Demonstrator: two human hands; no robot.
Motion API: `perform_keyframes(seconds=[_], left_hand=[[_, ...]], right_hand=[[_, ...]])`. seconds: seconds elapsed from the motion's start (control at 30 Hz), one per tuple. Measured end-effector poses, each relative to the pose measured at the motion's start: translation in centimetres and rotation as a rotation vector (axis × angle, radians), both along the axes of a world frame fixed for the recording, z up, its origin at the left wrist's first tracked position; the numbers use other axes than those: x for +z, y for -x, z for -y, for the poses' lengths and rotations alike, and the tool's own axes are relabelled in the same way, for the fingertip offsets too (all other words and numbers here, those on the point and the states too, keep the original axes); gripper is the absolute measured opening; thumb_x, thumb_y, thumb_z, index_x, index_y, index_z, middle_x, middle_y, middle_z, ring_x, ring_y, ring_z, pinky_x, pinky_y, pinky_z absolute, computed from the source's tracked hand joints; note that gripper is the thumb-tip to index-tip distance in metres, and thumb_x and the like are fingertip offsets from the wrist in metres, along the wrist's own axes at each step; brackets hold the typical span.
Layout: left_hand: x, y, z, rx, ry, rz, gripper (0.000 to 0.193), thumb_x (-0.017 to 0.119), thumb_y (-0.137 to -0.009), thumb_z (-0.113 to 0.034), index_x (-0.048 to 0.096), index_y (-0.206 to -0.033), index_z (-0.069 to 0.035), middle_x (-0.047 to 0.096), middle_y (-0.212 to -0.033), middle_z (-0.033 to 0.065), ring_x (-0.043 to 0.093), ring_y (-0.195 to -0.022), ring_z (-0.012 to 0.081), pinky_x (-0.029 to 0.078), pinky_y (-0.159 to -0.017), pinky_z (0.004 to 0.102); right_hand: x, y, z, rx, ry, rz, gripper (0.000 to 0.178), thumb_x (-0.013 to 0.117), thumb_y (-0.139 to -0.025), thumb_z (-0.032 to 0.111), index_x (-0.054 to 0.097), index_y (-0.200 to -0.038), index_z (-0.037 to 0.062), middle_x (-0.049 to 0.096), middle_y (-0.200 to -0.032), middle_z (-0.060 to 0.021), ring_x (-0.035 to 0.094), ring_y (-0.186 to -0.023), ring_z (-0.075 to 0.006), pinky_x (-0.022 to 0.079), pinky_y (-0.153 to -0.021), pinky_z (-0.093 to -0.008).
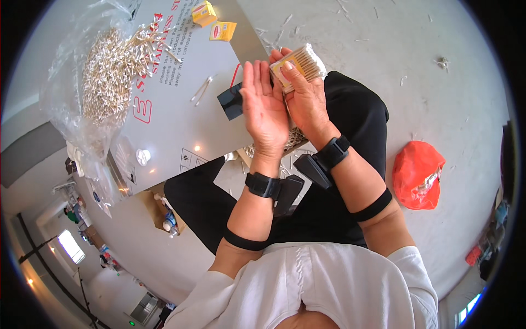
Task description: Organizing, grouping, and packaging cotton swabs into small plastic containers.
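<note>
My right hand (308, 104) is closed round a small pack of cotton swabs (308, 61), thumb across its front. The pack has a yellow printed lower part, and the white swab tips show at its upper right end. Beside it, my left hand (266, 112) is open, palm up with the fingers stretched out and nothing resting on it. The edges of the two hands lie close together. A black block-shaped thing (229, 103) sits on the table just left of my left hand, partly hidden by it. Two loose cotton swabs (202, 90) lie farther left.
A clear plastic bag (61, 82) full of loose cotton swabs (109, 77) covers the grey table's (181, 129) left side. Two yellow packs (204, 14) sit at its far edge. A white cap (143, 157) lies nearer. On the floor are a red bag (416, 170) and scattered swabs.
</note>
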State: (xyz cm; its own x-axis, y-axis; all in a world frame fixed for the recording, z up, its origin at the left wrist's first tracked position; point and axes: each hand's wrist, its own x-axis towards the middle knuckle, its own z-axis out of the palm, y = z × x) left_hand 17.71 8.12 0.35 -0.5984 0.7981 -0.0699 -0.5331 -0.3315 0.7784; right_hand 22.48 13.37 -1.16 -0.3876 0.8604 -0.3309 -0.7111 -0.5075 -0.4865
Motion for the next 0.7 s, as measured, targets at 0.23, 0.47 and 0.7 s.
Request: perform_keyframes(seconds=[0.23,0.47,0.7], left_hand=[[-0.6,2.2,0.9,0.067,0.191,-0.272,0.044,0.045,-0.103,-0.026,0.044,-0.136,0.002,0.049,-0.136,0.0213,0.053,-0.122,0.0308,0.046,-0.101,0.0437],[1.5,2.5,1.9,-0.132,0.212,-1.027,0.036,0.058,-0.092,0.001,0.054,-0.128,-0.001,0.056,-0.131,0.0144,0.062,-0.109,0.0213,0.052,-0.088,0.0318],[6.1,2.7,3.1,-0.098,0.150,-1.427,0.045,0.071,-0.069,0.008,0.069,-0.110,-0.010,0.061,-0.112,0.0086,0.059,-0.097,0.0224,0.051,-0.083,0.0328]], right_hand=[[-1.2,-1.9,-2.8,-0.253,0.117,-0.029,0.035,0.063,-0.091,0.008,0.052,-0.122,-0.0048,0.062,-0.118,-0.0186,0.060,-0.112,-0.0303,0.048,-0.099,-0.0402],[0.5,-6.4,-4.5,-0.149,0.406,-0.069,0.025,0.054,-0.095,0.005,0.049,-0.115,-0.0079,0.060,-0.120,-0.0255,0.061,-0.111,-0.0361,0.049,-0.100,-0.0438],[3.7,-5.4,-0.1,0.257,0.480,-0.062,0.016,0.055,-0.096,0.012,0.057,-0.103,-0.0021,0.064,-0.098,-0.0132,0.067,-0.086,-0.0247,0.059,-0.084,-0.0363]])
